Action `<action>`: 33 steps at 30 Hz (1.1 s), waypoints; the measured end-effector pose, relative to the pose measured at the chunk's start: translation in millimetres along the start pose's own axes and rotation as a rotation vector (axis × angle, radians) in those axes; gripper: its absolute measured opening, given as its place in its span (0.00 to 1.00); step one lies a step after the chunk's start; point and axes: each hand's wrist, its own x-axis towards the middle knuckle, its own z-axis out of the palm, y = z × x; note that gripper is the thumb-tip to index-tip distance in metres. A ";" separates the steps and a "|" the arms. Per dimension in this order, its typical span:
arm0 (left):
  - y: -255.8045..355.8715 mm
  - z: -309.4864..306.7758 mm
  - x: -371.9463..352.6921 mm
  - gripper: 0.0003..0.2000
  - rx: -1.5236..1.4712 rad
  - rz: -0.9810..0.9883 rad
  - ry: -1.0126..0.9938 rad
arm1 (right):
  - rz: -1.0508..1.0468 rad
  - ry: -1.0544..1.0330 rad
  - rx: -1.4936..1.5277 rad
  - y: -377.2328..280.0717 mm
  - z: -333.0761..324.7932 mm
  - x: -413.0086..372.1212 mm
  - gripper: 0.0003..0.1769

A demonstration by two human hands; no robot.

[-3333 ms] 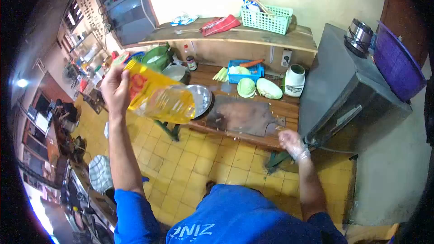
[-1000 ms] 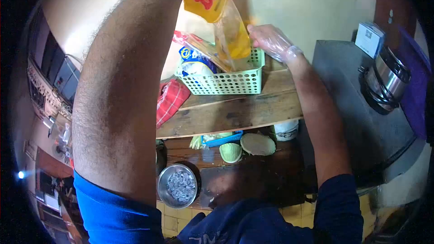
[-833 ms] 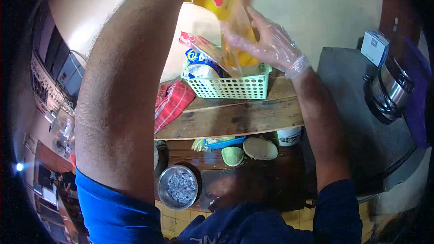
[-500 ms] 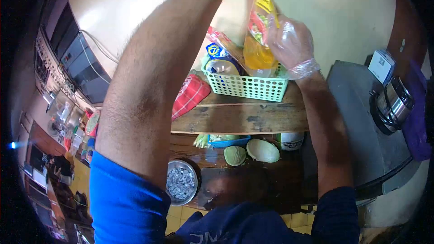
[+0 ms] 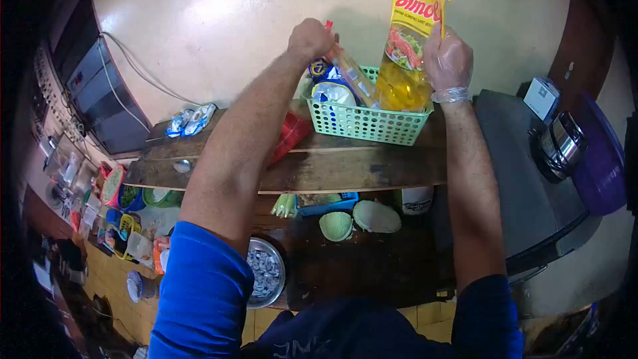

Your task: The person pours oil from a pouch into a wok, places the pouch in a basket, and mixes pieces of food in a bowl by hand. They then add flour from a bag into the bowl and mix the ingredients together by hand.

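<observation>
My right hand (image 5: 449,63), in a clear plastic glove, is closed on the side of a yellow-topped pouch of cooking oil (image 5: 407,53). The pouch stands upright, its lower end in a pale green perforated basket (image 5: 369,126). At the basket's left, my bare left hand (image 5: 311,38) has its fingers closed at the upper end of a long, clear packet with a red tip (image 5: 352,70); its contents are hard to make out. A blue and white bag (image 5: 332,92) lies in the basket beside that packet.
The basket stands on a wooden shelf (image 5: 399,166) against the wall, beside a red cloth (image 5: 290,136). Below are cabbage halves (image 5: 336,226), a blue tray (image 5: 325,209) and a metal bowl of grey pieces (image 5: 266,272). A metal kettle (image 5: 561,143) stands at right.
My left hand has left the oil pouch's top corner and moved down left to the long packet. The pouch now faces me, still held by my right hand.
</observation>
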 end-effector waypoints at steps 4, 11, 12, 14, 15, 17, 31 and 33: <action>39.3 -27.2 -7.5 0.16 -0.112 0.196 0.280 | 0.056 0.148 0.029 -20.3 4.5 -13.0 0.15; 26.5 -20.0 -21.8 0.18 -0.382 0.168 0.096 | 0.257 -0.102 0.096 -16.5 10.5 -50.2 0.17; 14.5 -19.7 -20.6 0.23 -0.388 0.171 0.068 | 0.180 -0.166 0.009 -10.8 4.6 -46.7 0.20; -10.7 -23.3 -31.7 0.33 -0.492 0.196 -0.061 | 0.207 -0.249 -0.003 -5.0 -8.1 -48.2 0.21; -15.9 -32.6 -51.2 0.35 -0.595 0.207 -0.163 | 0.226 -0.325 -0.012 -4.3 -15.5 -54.3 0.23; 2.8 -36.9 -125.0 0.28 -0.760 0.139 0.136 | 0.234 -0.368 -0.021 -13.7 -38.7 -69.4 0.22; -322.4 -4.0 -433.6 0.22 -1.611 -0.518 0.338 | 0.830 -0.964 -0.013 62.6 -239.2 -425.9 0.16; -344.2 25.8 -486.9 0.17 -1.728 -0.777 0.416 | 1.158 -0.941 0.272 44.3 -225.2 -406.7 0.13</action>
